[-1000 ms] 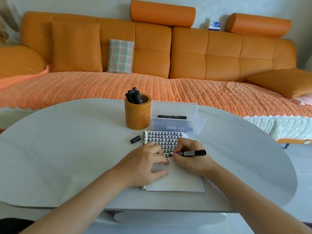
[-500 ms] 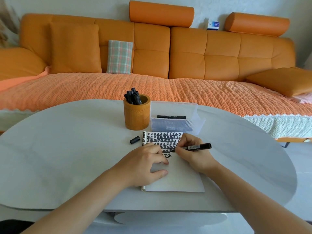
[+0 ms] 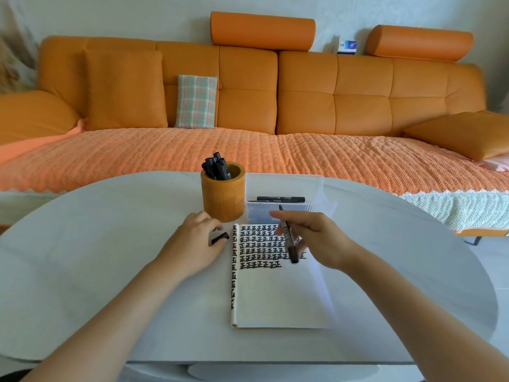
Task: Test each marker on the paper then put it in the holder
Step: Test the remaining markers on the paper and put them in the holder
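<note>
right grip [image 3: 316,239] holds 1 marker [image 3: 288,236] | left grip [image 3: 195,241] pinches 1 cap [image 3: 219,239] | 1 holder [image 3: 223,201] | 1 paper [image 3: 275,296]

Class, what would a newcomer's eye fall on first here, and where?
The big orange sofa fills the background. On the white table, black marks cover the far end of the paper, where the right hand holds an uncapped marker; the left hand touches a cap.

A home living room. A long orange sofa [image 3: 303,92] stands against a plain pale wall, with roll bolsters [image 3: 263,30] on its back, a plaid cushion [image 3: 196,101] and a quilted orange throw [image 3: 165,153] over the seat. It lies beyond the far edge of an oval white surface [image 3: 110,244].
</note>
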`<state>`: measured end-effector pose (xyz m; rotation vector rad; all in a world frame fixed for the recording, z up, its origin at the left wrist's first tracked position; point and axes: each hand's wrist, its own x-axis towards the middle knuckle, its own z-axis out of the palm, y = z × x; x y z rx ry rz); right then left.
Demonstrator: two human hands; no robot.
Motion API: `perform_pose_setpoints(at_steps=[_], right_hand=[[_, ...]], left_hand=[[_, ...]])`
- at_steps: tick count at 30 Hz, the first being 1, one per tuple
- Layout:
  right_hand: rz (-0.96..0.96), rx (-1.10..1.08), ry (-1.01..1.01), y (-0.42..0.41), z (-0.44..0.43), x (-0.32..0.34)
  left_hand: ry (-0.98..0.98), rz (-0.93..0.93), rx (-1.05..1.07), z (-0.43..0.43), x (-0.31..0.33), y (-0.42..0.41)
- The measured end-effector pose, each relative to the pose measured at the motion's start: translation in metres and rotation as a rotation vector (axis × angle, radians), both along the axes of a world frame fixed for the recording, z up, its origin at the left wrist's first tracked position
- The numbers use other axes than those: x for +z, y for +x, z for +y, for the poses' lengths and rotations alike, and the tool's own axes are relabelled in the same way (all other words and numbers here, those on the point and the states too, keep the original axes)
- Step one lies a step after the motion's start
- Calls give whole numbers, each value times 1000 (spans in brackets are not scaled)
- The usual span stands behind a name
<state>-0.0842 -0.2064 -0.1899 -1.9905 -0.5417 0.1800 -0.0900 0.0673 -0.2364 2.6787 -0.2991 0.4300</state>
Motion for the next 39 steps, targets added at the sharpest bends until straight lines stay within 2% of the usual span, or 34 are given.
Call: perform_pose_setpoints(at_steps=[4, 10, 15, 20, 27, 31, 39], right_hand=[[74, 45, -41, 1, 4, 3], [-174, 25, -269, 4, 11, 0], [-303, -160, -341, 6, 15, -2], [-450, -159, -410, 6, 17, -4], [-506, -134, -431, 6, 20, -7], [-492, -81, -362, 3, 25, -10], [-701, -70, -398, 0, 29, -15]], left_hand=[[19, 4, 1, 1, -1, 4], [-106, -111, -81, -2, 16, 4], [-150, -117, -207, -14, 19, 0], [-180, -123, -250, -20, 21, -3], [-180, -114, -275, -23, 20, -5], [-148, -101, -311, -25, 20, -5], [-162, -71, -346, -24, 24, -2]])
